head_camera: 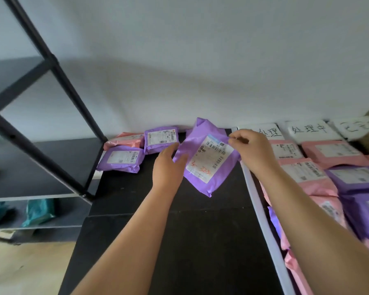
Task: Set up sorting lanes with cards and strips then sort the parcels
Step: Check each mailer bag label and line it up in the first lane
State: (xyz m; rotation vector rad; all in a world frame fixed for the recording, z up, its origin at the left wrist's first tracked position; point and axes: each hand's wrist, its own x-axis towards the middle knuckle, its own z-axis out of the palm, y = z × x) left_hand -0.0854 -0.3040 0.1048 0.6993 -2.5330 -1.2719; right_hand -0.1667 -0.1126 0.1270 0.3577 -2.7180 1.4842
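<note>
A white strip (258, 199) divides the black table (179, 241). Above the left area, a tilted purple parcel (209, 160) is held. The right hand (254, 150) pinches its upper right corner. The left hand (168, 165) touches its left edge with the fingertips hidden, so its grip cannot be determined. Three parcels (120, 158) lie behind. Right of the strip are sorted parcels (328, 152) and, farther back, handwritten cards (309, 129).

Single head view, looking forward-down, close over black table (200, 241).

Black shelving rack (51, 58), white wall (200, 50), wooden floor (30, 269).
</note>
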